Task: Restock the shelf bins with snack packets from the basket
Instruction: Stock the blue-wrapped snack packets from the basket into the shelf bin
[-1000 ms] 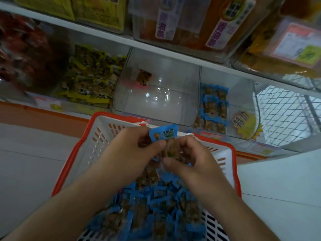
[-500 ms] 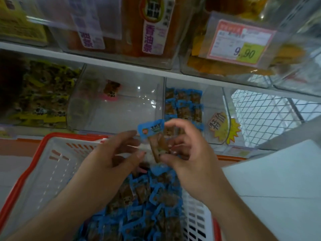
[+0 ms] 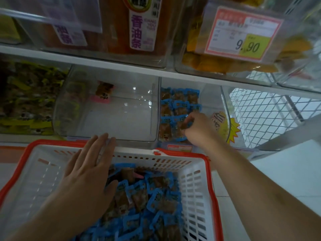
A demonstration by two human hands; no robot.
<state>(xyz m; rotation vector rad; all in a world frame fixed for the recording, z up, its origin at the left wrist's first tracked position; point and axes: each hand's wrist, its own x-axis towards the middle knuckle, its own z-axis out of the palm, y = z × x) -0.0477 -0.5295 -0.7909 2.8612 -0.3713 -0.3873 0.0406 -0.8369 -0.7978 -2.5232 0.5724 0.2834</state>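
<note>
Head view: right hand (image 3: 198, 126) pinches a blue-edged snack packet (image 3: 185, 126) inside the bin (image 3: 211, 101); left hand (image 3: 86, 173) spreads flat over the basket (image 3: 196, 181). Packets look light, crinkly and slippery, so pinching a sealed edge seems best.

Basket (image 3: 196, 180) at 6 o'clock, before the shelf; packets (image 3: 147, 202) heaped in its right half. Left hand (image 3: 86, 178) above the basket. Bin (image 3: 206, 101) at 1 o'clock holds stacked packets, right hand (image 3: 198, 127) inside it. Middle bin (image 3: 121, 119) to its left, at 11 o'clock. Price tag (image 3: 243, 33) on the upper bin at 1 o'clock.
</note>
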